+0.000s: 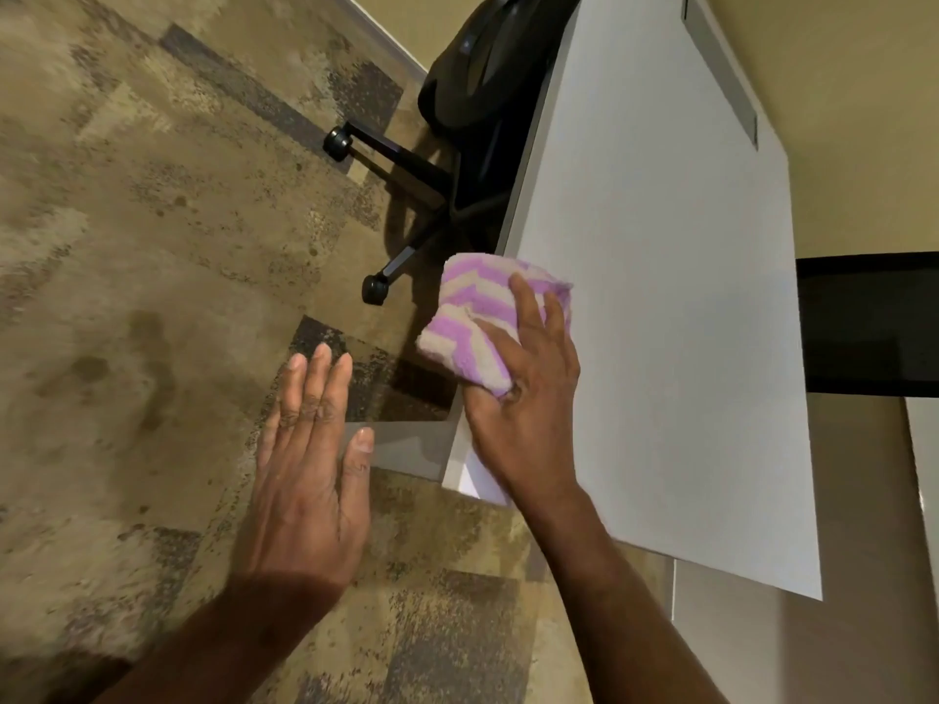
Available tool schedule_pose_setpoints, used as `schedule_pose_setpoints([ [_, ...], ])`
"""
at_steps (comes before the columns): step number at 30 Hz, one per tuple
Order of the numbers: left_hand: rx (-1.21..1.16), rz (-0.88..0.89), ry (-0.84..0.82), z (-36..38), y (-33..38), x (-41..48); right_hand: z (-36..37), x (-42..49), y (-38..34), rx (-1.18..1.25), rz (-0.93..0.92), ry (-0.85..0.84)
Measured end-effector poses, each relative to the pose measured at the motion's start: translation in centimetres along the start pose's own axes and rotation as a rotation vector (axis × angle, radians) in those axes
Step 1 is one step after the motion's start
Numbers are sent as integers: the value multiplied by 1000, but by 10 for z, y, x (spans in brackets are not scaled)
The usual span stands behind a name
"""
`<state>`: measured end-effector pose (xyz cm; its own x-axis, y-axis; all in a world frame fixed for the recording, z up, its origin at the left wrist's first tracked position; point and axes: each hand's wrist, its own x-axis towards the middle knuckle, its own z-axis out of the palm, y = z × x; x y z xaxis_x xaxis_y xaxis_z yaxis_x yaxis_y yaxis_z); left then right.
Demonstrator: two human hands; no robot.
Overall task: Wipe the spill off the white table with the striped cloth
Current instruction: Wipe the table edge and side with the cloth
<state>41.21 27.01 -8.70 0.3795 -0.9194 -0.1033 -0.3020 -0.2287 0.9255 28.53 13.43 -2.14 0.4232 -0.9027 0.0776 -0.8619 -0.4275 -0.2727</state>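
Observation:
The white table [660, 297] fills the right half of the view, tilted by the camera angle. A folded cloth with purple and cream stripes [472, 322] lies at the table's left edge, partly overhanging it. My right hand [528, 393] presses on the cloth with spread fingers gripping it. My left hand [310, 470] hovers flat and open over the carpet, left of the table's near corner, holding nothing. No spill is visible on the table top.
A black office chair [477, 88] with wheeled legs stands against the table's left edge, farther away. Patterned brown carpet [152, 246] covers the floor. A grey slot [721, 68] runs along the table's far side. A dark panel [869, 322] sits at the right.

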Motion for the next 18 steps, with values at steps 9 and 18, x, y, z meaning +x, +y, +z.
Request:
schedule_pose_setpoints([
  [9, -1, -8, -33, 5, 4, -7, 4, 33, -10, 87, 207, 69],
  [18, -42, -25, -36, 5, -3, -21, -19, -64, -25, -115, -141, -187],
])
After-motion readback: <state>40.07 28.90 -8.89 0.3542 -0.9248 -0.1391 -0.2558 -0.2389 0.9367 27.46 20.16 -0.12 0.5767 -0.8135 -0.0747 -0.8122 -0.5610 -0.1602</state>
